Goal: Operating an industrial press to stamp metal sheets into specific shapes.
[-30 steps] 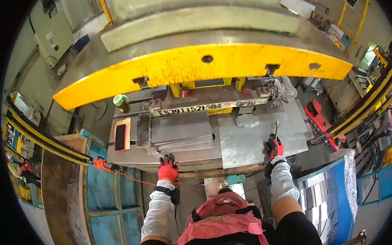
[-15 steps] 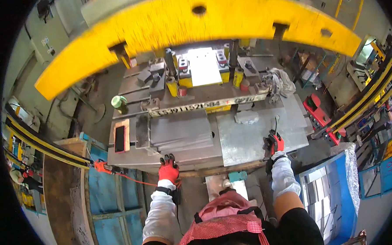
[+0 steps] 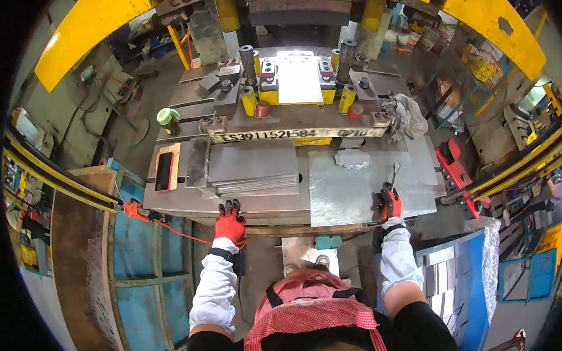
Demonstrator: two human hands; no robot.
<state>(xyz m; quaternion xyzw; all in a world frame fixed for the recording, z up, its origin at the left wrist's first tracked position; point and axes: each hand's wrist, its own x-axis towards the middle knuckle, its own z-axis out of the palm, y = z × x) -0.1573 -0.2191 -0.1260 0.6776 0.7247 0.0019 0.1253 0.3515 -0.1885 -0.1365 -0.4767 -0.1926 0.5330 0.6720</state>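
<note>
There we were, both hands out at the work table (image 3: pixel 169 199), and look at the left hand (image 3: pixel 230 223): open, gloved in red and black, palm down, its fingers reaching forward at the front edge with slight gaps between them. We could not tell how hard it pressed. Just beyond those fingertips we had the stack of metal sheets (image 3: pixel 252 163), the layers fanned a little along the near side.

Over to the right hand (image 3: pixel 390 203), and this one was closed! We saw its fingers curled around a thin metal tool (image 3: pixel 394 174), the shaft poking forward out of the grip to a small ringed end; the dark fingertips hid the handle. Hand and tool were over the right part of a large flat sheet (image 3: pixel 348 197), to the right of the stack. Farther back, we spotted a bright plate (image 3: pixel 299 80) on the yellow die block (image 3: pixel 268 101).
</note>
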